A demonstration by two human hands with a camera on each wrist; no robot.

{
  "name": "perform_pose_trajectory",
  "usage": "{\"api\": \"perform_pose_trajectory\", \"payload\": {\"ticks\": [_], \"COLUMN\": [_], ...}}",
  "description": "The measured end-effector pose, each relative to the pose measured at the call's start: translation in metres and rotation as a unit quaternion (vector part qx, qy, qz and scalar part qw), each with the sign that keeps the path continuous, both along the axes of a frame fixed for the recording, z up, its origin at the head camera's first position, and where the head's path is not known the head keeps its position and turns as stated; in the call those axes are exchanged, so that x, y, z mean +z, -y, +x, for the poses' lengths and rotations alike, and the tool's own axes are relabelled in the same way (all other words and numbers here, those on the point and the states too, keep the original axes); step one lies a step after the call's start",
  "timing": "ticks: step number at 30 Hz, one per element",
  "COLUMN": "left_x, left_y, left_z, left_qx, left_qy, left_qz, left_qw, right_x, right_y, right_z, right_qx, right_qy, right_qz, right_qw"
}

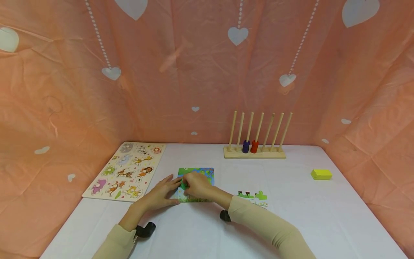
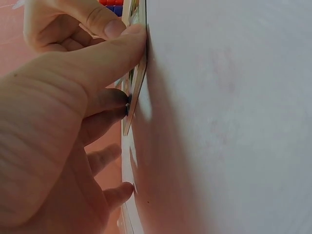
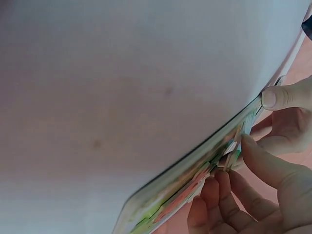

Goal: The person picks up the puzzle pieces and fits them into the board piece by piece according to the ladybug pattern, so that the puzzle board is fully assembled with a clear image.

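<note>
A small square picture puzzle (image 1: 207,172), with blue sky and green grass printed on it, lies flat on the table between my hands. My left hand (image 1: 160,194) rests along its left edge, fingers and thumb extended; in the left wrist view the thumb (image 2: 114,53) touches the board's rim. Over the board's middle, my right hand (image 1: 198,185) pinches a puzzle piece (image 3: 234,158) between thumb and fingers. That piece is tilted against the board surface, and its picture is mostly hidden by the fingers. Several loose puzzle pieces (image 1: 261,195) lie right of the board, partly behind the right sleeve.
At the left is a wooden animal puzzle board (image 1: 129,169). Towards the back stands a wooden peg rack (image 1: 255,155), with blue beads (image 1: 246,146) and red beads (image 1: 254,146) on two pegs. A yellow block (image 1: 321,175) sits at the right. Fabric walls surround the white table.
</note>
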State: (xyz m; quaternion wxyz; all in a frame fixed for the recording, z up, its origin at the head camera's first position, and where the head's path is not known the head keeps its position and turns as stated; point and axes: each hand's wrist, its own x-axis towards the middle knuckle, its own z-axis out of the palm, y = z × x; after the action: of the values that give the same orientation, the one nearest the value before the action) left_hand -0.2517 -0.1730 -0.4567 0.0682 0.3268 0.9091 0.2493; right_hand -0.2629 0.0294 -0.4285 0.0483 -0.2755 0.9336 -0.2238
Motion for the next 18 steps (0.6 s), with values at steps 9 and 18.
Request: {"api": "perform_pose_trajectory", "payload": {"ticks": [9, 18], "left_x": [-0.0012, -0.004], "left_y": [0.0, 0.0008], "left_z": [0.0, -0.0008], "left_qx": [-0.007, -0.016], "left_qy": [-0.013, -0.026], "left_qz": [0.004, 0.007], "left_qw": [0.9999, 0.9995], "right_x": [-0.0035, -0.0032], "right_y": [0.0015, -0.0003], "right_z": [-0.0001, 0.0004], "right_qx": [-0.007, 0.001], "right_qy": [0.007, 0.004], "right_qz": [0.005, 0.02], "right_qw": [0.9999, 0.9998]}}
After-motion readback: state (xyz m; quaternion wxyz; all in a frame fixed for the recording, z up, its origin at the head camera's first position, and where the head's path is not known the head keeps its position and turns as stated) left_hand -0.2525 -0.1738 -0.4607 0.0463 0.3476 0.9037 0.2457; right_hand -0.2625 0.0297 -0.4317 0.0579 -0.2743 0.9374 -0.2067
